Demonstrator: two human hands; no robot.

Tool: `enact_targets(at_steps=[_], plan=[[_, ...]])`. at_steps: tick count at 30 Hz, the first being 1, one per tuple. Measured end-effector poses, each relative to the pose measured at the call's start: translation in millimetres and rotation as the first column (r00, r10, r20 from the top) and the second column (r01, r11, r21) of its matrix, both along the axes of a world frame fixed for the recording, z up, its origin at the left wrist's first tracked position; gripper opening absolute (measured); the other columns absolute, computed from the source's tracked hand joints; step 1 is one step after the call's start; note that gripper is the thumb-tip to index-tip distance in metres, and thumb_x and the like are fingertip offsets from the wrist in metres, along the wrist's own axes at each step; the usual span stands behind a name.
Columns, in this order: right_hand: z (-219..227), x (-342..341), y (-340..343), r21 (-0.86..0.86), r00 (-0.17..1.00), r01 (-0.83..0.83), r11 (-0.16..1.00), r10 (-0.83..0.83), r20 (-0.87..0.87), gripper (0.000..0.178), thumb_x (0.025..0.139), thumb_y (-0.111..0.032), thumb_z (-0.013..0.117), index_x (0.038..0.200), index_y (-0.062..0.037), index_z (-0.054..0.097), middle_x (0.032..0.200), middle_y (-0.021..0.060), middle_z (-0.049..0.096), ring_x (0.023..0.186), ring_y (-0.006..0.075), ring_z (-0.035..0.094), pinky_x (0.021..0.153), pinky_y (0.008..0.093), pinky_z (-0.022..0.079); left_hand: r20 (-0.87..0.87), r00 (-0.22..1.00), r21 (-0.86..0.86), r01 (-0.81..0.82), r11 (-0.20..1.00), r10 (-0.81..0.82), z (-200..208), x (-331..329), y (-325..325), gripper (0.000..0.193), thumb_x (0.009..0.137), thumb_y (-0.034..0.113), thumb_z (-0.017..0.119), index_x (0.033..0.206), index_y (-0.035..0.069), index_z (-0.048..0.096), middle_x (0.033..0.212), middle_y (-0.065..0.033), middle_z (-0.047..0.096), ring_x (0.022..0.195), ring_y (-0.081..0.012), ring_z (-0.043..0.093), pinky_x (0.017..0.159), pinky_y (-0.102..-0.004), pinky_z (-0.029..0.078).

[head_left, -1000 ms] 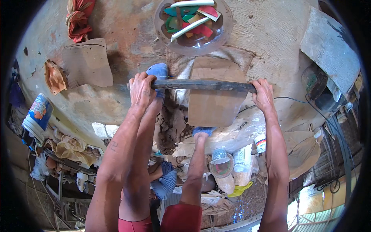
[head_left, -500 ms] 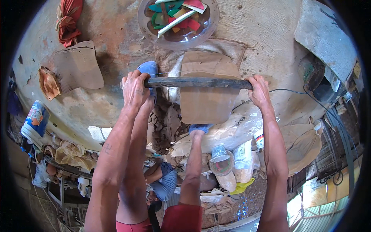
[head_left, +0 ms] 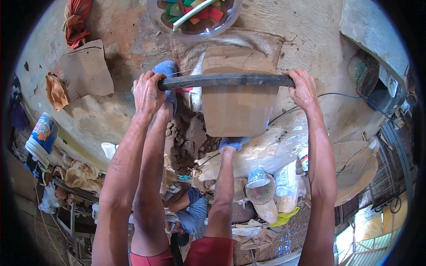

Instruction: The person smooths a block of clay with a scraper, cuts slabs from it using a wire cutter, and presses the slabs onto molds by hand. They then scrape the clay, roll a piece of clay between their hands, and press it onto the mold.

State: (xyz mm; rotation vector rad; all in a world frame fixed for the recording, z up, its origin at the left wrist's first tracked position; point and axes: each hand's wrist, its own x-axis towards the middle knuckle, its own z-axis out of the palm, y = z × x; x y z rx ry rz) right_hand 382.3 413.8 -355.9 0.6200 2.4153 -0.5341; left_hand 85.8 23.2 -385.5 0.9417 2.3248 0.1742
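Observation:
My left hand (head_left: 149,94) is closed around the left end of a long, dark, slightly bowed bar (head_left: 226,80). Its right end sits in the grip of my right hand (head_left: 303,88). The bar spans level across a smooth brown slab of what looks like clay (head_left: 237,111), hiding a strip of it; whether they touch I cannot tell. Under the slab's far part lies a pale sack (head_left: 186,51). A thin pale line, like a wire, shows just beyond the bar near my left hand. Lumps of dark clay (head_left: 191,137) are heaped left of the slab.
A clear bowl (head_left: 195,33) of coloured scraps stands at the far side. Left are a flat brown sheet (head_left: 88,71), a red cloth bundle (head_left: 77,22) and a bucket (head_left: 43,133). My blue-shod feet flank the slab. A black cable (head_left: 337,94) runs right. Another person (head_left: 191,213) sits below.
Both hands and the bar appear slightly higher in the picture, and the bar looks more bowed. The whole view has shifted a little, with the bowl now partly cut off. Both grips stay closed.

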Motion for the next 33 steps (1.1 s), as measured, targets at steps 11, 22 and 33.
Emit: enact_targets(at_steps=[11,22,33], plan=[[-10.2,13.3,-9.5,0.012,0.999,-0.041,0.999,0.041,-0.036,0.044,0.076,0.001,0.068,0.117,-0.0140,0.066,0.109,0.0096,0.062,0.115,0.0327,0.060,0.096,0.0502,0.047,-0.070,0.996,-0.013,0.052,0.999,-0.053,-5.8,-3.9,-2.7,0.036,0.071,0.005,0.070,0.105,0.015,0.079,0.097,-0.0097,0.070,0.104,-0.0319,0.066,0.087,-0.0453,0.048],[-25.5,19.1,-11.4,0.036,0.995,-0.078,0.996,0.076,0.069,0.029,0.076,-0.006,0.067,0.105,-0.0048,0.066,0.105,0.0192,0.063,0.110,0.0415,0.062,0.095,0.0549,0.050,-0.041,0.994,0.017,0.099,0.995,-0.098,-3.9,-0.4,-3.9,0.040,0.065,0.007,0.069,0.105,0.009,0.074,0.102,-0.0141,0.073,0.103,-0.0375,0.070,0.087,-0.0455,0.057],[-6.0,97.1,-49.7,0.028,0.980,0.015,0.999,-0.020,0.199,0.040,0.073,-0.009,0.073,0.111,-0.0081,0.064,0.111,0.0150,0.061,0.116,0.0387,0.059,0.095,0.0541,0.047,-0.044,0.994,0.082,0.099,0.992,-0.096,-2.4,69.4,-18.8,0.039,0.063,0.006,0.069,0.100,0.012,0.074,0.098,-0.0101,0.069,0.104,-0.0339,0.067,0.085,-0.0448,0.049]])
